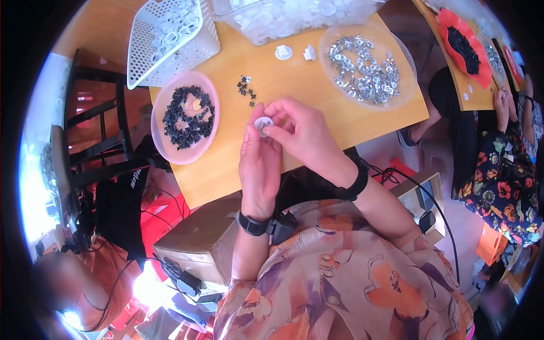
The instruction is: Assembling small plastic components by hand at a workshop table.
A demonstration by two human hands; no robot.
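Observation:
Over the table's near edge, my left hand (259, 164) holds a small white round plastic piece (263, 123) upright between thumb and fingers. A little grey part shows in the middle of its face. My right hand (309, 136) is closed at the piece's right side, its thumb and bent fingers against it; anything smaller in that pinch is hidden. Just beyond my fingers lies a loose group of small black star-shaped parts (245, 88). To their left, a pink oval tray (156, 122) holds a heap of black parts. Two finished-looking white plastic pieces (283, 52) stand farther back.
A clear round tray (405, 85) of shiny metal parts sits at the right. Behind are a white perforated basket (139, 62) and a clear bin (258, 28) of white plastic parts. Cardboard box (195, 243) and black chair (93, 122) stand left. Other people sit at both sides.

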